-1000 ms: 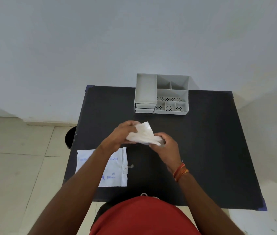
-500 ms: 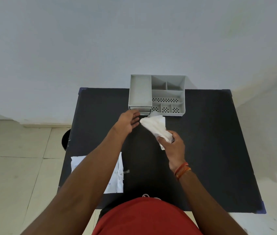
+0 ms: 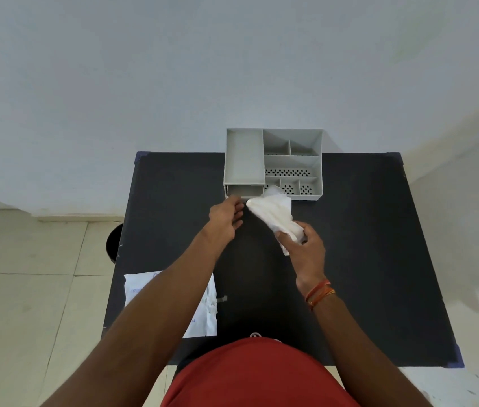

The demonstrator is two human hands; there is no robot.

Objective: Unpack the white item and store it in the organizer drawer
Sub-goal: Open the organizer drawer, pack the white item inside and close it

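At organizer drawer front, left hand fingertips hidden, grip unclear, right hand clenched on white item.

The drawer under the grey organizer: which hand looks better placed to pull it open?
The left hand. Its fingertips are already at the drawer front, and it holds nothing. The right hand is busy gripping the crumpled white item, beside the drawer.
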